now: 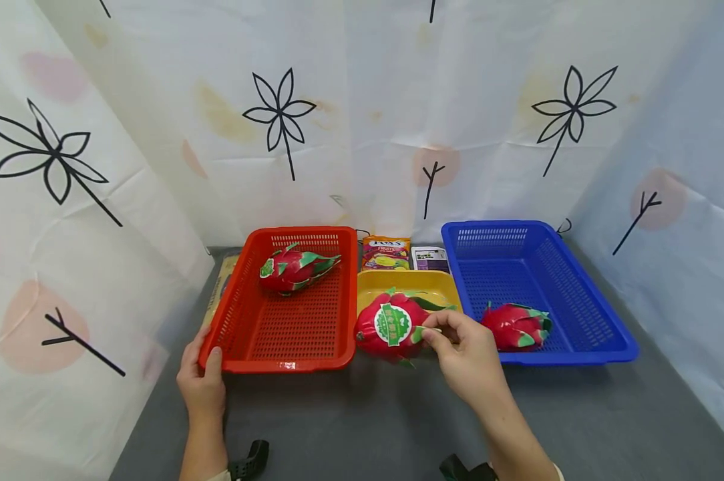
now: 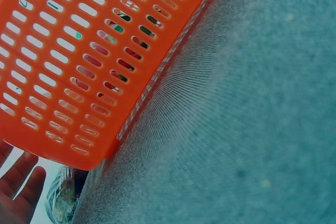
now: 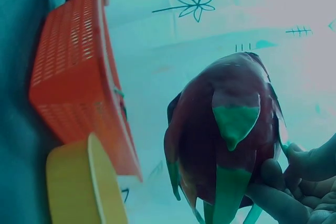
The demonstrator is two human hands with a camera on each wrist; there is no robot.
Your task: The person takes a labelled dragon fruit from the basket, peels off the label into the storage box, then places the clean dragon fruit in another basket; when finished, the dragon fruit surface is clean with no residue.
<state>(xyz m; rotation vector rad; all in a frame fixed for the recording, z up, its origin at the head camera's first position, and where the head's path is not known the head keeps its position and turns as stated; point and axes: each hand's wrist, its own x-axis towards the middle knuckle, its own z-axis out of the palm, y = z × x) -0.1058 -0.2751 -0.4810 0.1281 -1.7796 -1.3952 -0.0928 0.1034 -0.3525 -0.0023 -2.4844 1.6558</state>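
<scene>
Our left hand (image 1: 201,377) grips the red basket (image 1: 290,337) at its near left corner; our right hand (image 1: 467,354) pinches a green leaf of the raised dragon fruit (image 1: 371,327). The fruit lies just left of our right hand, well apart from our left, long axis roughly sideways, blunt end beside the basket's right rim. Leftward past that rim, bare floor opens before another dragon fruit (image 1: 298,268).
</scene>
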